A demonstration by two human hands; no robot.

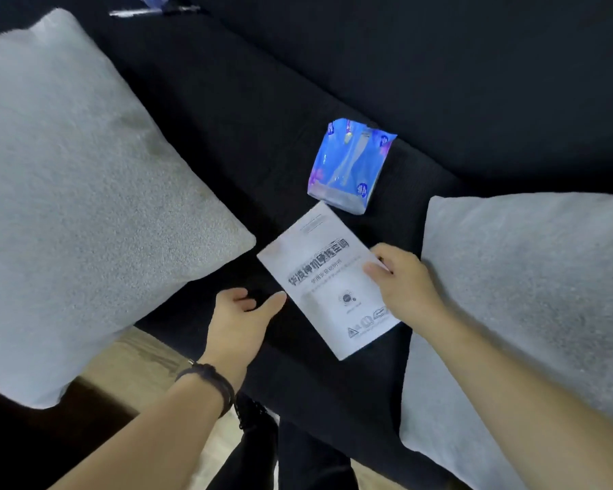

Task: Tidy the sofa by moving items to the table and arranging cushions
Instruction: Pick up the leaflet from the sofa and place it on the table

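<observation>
A white printed booklet lies on the black sofa seat. My right hand grips its right edge, thumb on top of the page. My left hand hovers open just left of the booklet, fingers apart, thumb tip close to the booklet's left edge. A blue tissue pack rests on the seat just beyond the booklet. One grey cushion lies on the left of the seat, another grey cushion on the right.
A pen and part of a blue-patterned item lie at the far top left of the sofa. Wooden floor shows below the seat's front edge, with my dark trouser legs and shoe near the bottom centre.
</observation>
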